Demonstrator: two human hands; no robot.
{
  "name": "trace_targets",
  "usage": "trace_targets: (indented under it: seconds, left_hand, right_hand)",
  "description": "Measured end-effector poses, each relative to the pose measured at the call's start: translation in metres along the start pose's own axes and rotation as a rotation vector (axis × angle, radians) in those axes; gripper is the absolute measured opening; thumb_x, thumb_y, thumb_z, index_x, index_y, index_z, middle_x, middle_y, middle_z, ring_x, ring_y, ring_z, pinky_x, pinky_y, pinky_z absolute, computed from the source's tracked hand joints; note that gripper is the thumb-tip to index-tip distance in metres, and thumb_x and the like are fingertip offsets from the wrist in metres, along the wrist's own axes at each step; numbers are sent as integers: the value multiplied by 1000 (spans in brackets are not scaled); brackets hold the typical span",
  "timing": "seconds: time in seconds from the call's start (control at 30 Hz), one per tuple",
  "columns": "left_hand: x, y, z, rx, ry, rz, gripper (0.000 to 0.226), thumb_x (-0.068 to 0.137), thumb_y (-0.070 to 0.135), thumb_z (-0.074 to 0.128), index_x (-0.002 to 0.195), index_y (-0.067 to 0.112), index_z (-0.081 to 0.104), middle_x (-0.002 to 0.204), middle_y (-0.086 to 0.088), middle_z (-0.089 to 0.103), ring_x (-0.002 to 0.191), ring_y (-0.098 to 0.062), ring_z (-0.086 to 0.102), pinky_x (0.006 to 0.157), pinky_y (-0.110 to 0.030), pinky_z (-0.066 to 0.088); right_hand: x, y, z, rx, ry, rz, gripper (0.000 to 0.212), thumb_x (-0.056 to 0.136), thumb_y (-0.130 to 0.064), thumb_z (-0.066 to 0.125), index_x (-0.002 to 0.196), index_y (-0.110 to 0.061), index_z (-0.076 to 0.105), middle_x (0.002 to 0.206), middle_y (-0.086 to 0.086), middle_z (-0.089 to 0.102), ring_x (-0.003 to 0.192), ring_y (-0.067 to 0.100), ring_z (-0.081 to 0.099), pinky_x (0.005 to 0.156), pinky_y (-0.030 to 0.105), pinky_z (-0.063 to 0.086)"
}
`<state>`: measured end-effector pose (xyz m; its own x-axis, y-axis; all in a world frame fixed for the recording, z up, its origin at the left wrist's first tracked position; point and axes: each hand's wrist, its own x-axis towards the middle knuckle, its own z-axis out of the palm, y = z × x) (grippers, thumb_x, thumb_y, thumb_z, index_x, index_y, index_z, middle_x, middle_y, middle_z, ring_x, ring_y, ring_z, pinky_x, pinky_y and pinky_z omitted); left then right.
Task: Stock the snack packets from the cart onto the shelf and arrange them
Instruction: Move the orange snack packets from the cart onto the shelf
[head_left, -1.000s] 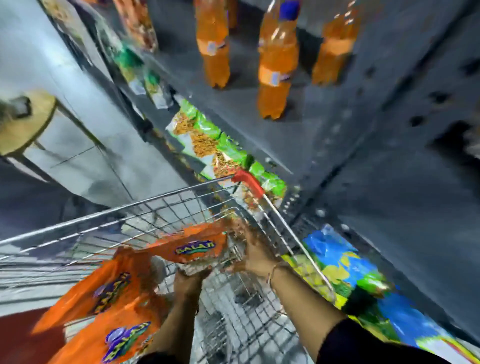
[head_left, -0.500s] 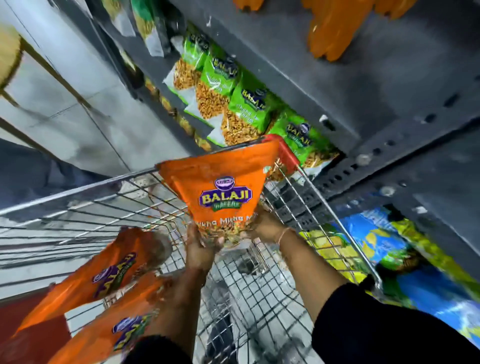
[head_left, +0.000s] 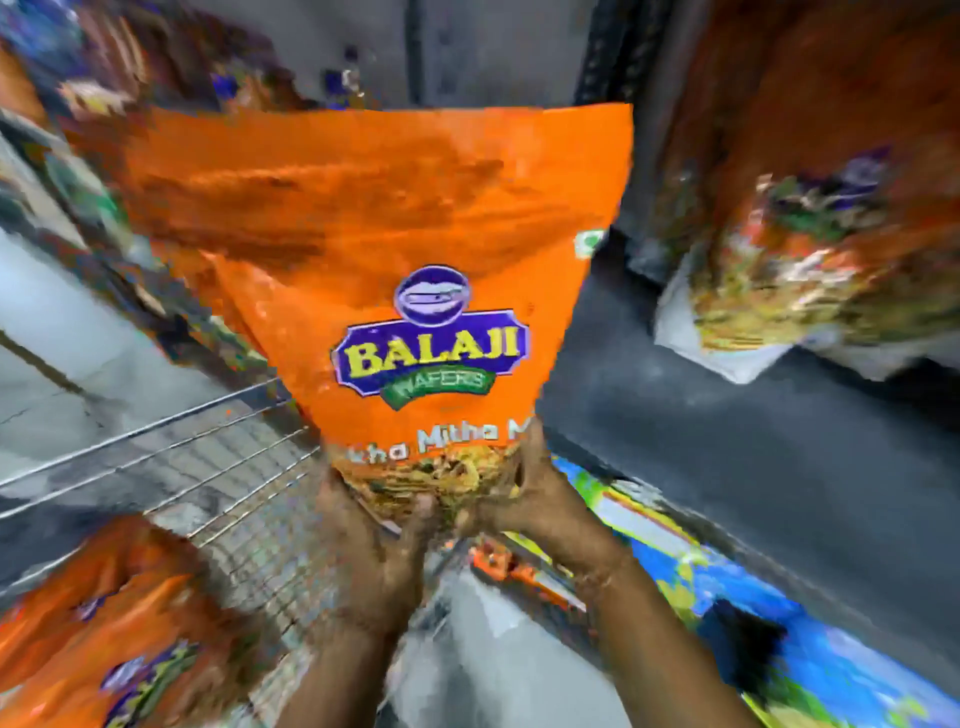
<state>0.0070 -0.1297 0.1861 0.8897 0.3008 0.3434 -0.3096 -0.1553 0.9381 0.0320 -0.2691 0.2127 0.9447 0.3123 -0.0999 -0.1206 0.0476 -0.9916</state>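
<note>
A big orange Balaji snack packet (head_left: 395, 234) stands upright in the middle of the view, held by its bottom edge. My left hand (head_left: 374, 540) grips the lower left corner and my right hand (head_left: 524, 499) grips the lower right corner. The packet is raised above the wire cart (head_left: 208, 467), in front of the grey shelf (head_left: 727, 447). More orange packets (head_left: 104, 634) lie in the cart at the lower left. Another orange packet (head_left: 821, 208) stands on the shelf at the right, blurred.
Blue and yellow packets (head_left: 779, 613) fill the lower shelf at the bottom right. A red part of the cart (head_left: 509, 564) shows under my right wrist. Tiled floor (head_left: 62, 332) lies to the left, beside blurred shelf goods (head_left: 93, 176).
Both hands have lifted the orange packet out of the cart and up toward the shelf. The camera has tilted up and closer, so the green packets are no longer seen.
</note>
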Motion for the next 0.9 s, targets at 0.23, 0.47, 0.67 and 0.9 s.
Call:
trace_targets:
  seconds: [0.23,0.47,0.67,0.9]
  left_hand:
    - [-14,66,150,-142,-481,13,64,54,67,69,106,48,37,105,14,61,97,-7,61,81,-26,51]
    - [-37,70,295,-209,-891,-148,108,25,69,75,121,38,38,109,9,60,99,0,56,85,-22,47]
    - [-42,63,388,-203,-949,-175,98,38,48,79,126,31,40,121,5,55,116,-15,52,91,-16,43]
    - [-37,57,428,-195,-916,-97,86,54,39,82,128,30,40,120,8,55,114,-11,50,90,-19,36]
  right_hand:
    - [-112,-38,-141,-100,552,-193,90,44,0,77,120,-16,31,118,9,55,103,9,58,88,27,51]
    - [-167,-31,-253,-169,851,-200,107,23,-38,89,114,-24,34,114,-3,54,94,-8,59,78,13,51]
    - [-174,-22,-328,-199,952,-203,97,45,-19,82,126,-16,29,115,-10,52,94,-13,58,75,8,49]
    - [-166,-23,-378,-252,903,-169,90,55,-15,79,129,-27,29,119,-16,55,105,-5,57,87,17,50]
